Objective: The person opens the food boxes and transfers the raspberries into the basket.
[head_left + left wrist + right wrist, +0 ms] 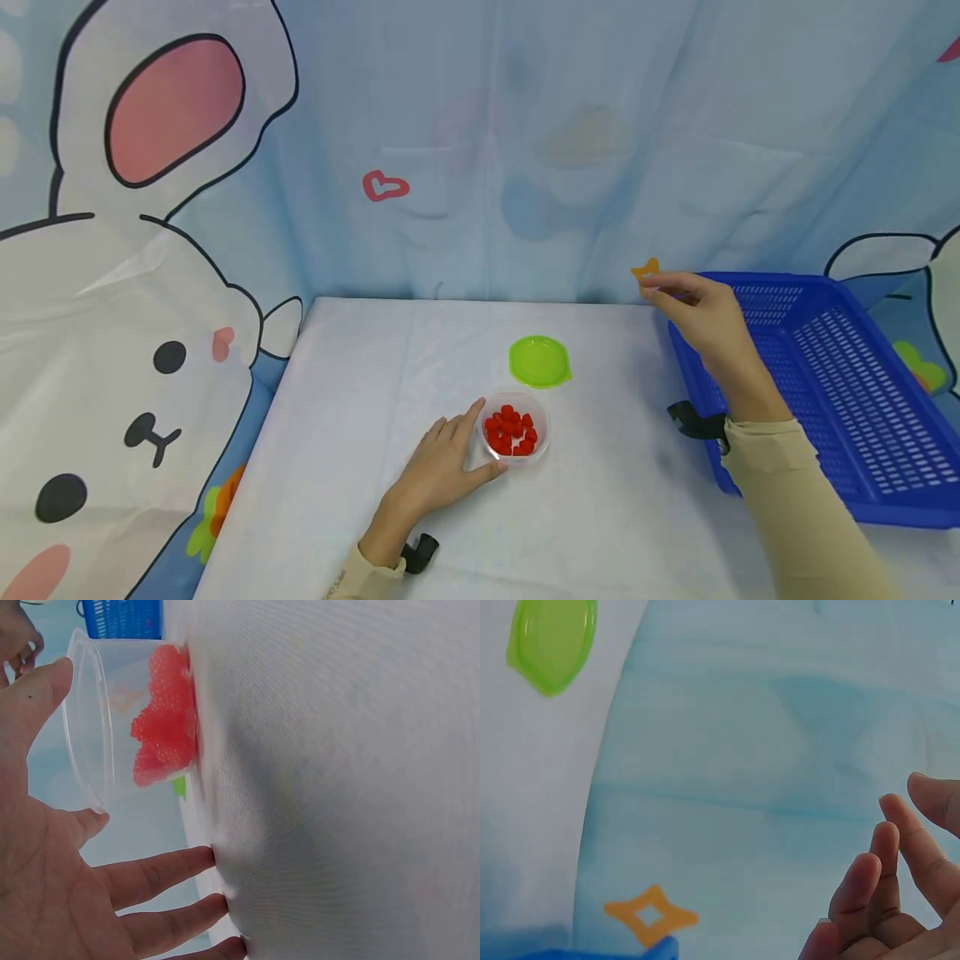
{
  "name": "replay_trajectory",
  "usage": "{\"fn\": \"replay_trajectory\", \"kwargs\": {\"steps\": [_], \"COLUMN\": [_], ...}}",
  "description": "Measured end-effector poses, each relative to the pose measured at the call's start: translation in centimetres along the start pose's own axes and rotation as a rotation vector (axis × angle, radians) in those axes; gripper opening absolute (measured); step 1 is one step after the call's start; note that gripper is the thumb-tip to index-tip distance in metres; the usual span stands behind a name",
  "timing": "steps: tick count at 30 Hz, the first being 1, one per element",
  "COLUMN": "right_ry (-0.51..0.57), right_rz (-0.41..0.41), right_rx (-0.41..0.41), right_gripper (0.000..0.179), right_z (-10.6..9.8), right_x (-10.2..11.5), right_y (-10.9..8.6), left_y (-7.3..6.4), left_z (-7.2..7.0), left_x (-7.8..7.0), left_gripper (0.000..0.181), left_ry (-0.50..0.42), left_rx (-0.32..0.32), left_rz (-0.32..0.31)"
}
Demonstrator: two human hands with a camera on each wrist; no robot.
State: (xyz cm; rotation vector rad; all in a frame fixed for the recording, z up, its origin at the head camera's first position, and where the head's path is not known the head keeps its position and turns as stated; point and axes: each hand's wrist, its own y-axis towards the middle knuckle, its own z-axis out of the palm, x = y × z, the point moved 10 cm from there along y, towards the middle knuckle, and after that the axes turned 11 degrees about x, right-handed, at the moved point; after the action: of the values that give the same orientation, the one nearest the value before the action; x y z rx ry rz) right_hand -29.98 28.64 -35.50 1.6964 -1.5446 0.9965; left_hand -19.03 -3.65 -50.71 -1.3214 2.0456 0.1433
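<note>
Two fingers [470, 419] of the left hand [438, 471], thumb and index, hold a clear cup [541, 415] of red berries [508, 428], a green lid [540, 362] just beyond those fingers, while the loosely bent fingers of the right hand [701, 321] hang empty near a blue basket [873, 392].

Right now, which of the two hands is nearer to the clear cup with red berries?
The left hand: it is touching the clear cup, while the right hand is apart from it, near the blue basket.

Pale blue curtain [450, 75], cartoon rabbit [97, 333], white table [600, 517], faint blurred shapes [532, 208], possibly prints
</note>
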Motion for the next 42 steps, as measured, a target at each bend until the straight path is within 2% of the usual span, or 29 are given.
{"fn": "replay_trajectory", "kwargs": {"steps": [10,18,25,29,36,42], "right_ry": [0.135,0.147,0.159,0.149,0.192,0.158], "right_rz": [-0.188,-0.249,-0.263,-0.242,-0.212,-0.187], "right_rx": [0.022,0.053,0.095,0.117,0.187,0.229], "right_gripper": [0.030,0.031,0.029,0.027,0.027,0.027], "right_z": [4.6,7.5,9.9,11.1,13.5,15.4], "right_x": [2.3,2.2,1.2,0.5,-0.8,-1.6], "right_y": [-1.1,-1.4,-1.2,-1.2,-1.2,-1.3], "left_y": [-0.1,-0.1,-0.2,-0.1,-0.1,-0.2], "left_z": [0.0,-0.1,-0.2,-0.2,0.0,-0.1], "left_x": [-0.1,-0.1,-0.2,-0.1,0.1,0.0], "left_gripper": [0.095,0.094,0.095,0.095,0.096,0.095], "left_ry": [-0.001,0.006,-0.001,-0.001,-0.003,-0.003], "left_rx": [0.006,-0.004,-0.001,0.001,0.001,-0.012], "left_rz": [-0.003,-0.001,-0.008,-0.016,-0.017,-0.007]}}
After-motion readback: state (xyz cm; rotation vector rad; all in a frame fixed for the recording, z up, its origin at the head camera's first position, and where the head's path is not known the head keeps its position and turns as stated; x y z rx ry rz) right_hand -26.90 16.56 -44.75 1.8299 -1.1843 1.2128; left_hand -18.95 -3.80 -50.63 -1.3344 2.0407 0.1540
